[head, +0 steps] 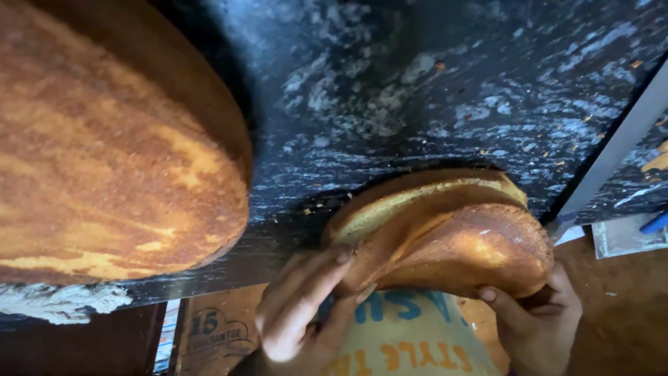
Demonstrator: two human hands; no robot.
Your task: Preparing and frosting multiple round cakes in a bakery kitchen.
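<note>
Black speckled stone countertop (417, 83) fills most of the head view, crumbs scattered on it, brown floor below its near edge.

Nearest to the camera: a sack with printed lettering (410, 334), sitting low between the two hands. Left hand (306, 313) comes up from the bottom middle, fingers (327, 275) curled up against the left end of a round flat cake (452, 237). Right hand (539, 320) is at the lower right, thumb on the browned underside rim, remaining fingers hidden behind the cake. Both hands closed on the cake, one at each end.

The cake is golden brown, tilted up on edge and bent, paler edge facing the counter, darker crust facing the person. It overhangs the counter's near edge, just above the sack. Its long axis runs left to right, roughly parallel to the counter edge, so it lies straight ahead of the hands and between them. Neither hand is clearly nearer; the left covers more of the surface, the right grips at the rim.

Farther off, upper left: a second, larger round cake (104, 153) lying flat on the counter, well apart from the held one, striped dark and light brown. White crumpled material (62, 303) shows under its near edge. At right a grey bar (612, 153) slants down past the counter, with papers (626, 237) on the floor beyond it.
</note>
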